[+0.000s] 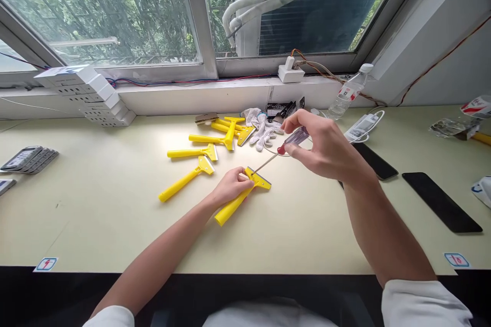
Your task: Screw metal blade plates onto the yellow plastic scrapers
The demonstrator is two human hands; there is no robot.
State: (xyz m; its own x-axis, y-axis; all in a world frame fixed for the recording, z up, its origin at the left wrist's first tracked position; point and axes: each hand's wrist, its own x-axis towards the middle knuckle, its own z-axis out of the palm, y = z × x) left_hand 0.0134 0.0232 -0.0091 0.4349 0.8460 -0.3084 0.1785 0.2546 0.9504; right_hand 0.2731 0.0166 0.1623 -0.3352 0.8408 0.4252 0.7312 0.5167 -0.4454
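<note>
My left hand (231, 186) is closed on a yellow scraper (232, 208) near its head, with the handle slanting down toward me on the table. Between the fingers of my right hand (320, 145) is a screwdriver (295, 138) with a clear handle and red collar. Its shaft slopes down to the left, and the tip meets the scraper's head around a screw spot. To the left and behind lie several more yellow scrapers (187, 153), some overlapping. A white knitted glove (262, 127) rests behind them.
White boxes (94, 94) are stacked at the back left, near grey packs (28, 158). On the right are two black slabs (441, 202), a white power strip (362, 125) and a plastic bottle (349, 93). A window ledge (184, 94) bounds the table's back.
</note>
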